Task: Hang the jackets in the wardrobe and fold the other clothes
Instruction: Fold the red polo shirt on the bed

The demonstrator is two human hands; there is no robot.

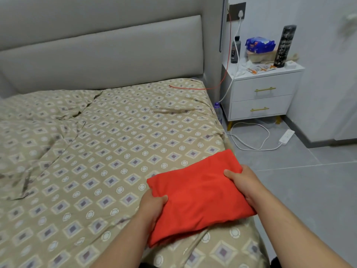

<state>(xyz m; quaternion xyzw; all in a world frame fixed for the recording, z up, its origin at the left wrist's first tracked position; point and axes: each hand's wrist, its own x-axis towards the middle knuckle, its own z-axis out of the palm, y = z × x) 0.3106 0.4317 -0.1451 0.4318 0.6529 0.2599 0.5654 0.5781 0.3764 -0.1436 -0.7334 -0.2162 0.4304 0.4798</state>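
Item one: red garment (201, 196), folded into a flat, roughly oblong packet, at the near right corner of the bed (116, 142), its right edge reaching the mattress side; whether it rests fully on the sheet or is slightly lifted cannot be told. Your left hand (152, 206) grips the packet's left edge, thumb on top and fingers curled beneath. Your right hand (243, 182) grips the opposite edge the same way, thumb lying on the red cloth. Item two: the bed, covered by a tan sheet printed with diamonds and circles, creased toward the left. Item three: grey padded headboard (106, 55) behind it. Item four: red cable (193, 88), one end lying on the sheet near the headboard. Item five: white nightstand (260, 93) beside the bed, two drawers with gold handles; on top stand a dark flask (284, 46), a blue pack (259, 44) and a grey bottle (235, 52). Item six: white power strip (286, 135) on the grey floor (309, 190), its cord looped toward the nightstand.
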